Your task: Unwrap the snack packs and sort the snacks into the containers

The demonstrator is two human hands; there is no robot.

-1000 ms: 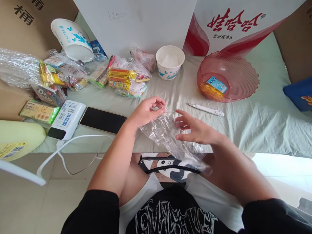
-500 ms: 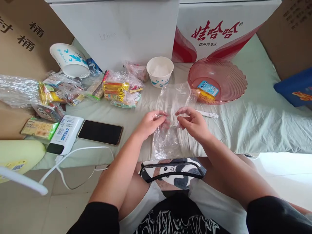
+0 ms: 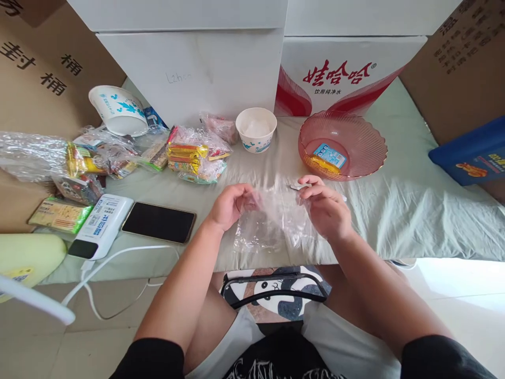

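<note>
Partly hidden: slim tool (image 3: 294, 187) behind right hand (image 3: 330, 215), grip unclear | left hand (image 3: 230, 207) pinches clear bag (image 3: 256, 231), outline blurred

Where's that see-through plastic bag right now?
In the head view, the see-through plastic bag is near the middle, between the left hand and the right hand, nearer the person than the upright paper bowl.

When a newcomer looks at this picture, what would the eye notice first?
Probably the pink scalloped bowl, right of centre, with a blue packet and a yellow packet inside. Next, the left hand and right hand in the middle, with a clear plastic bag between them. Large red lettering on the white box behind also stands out.
</note>
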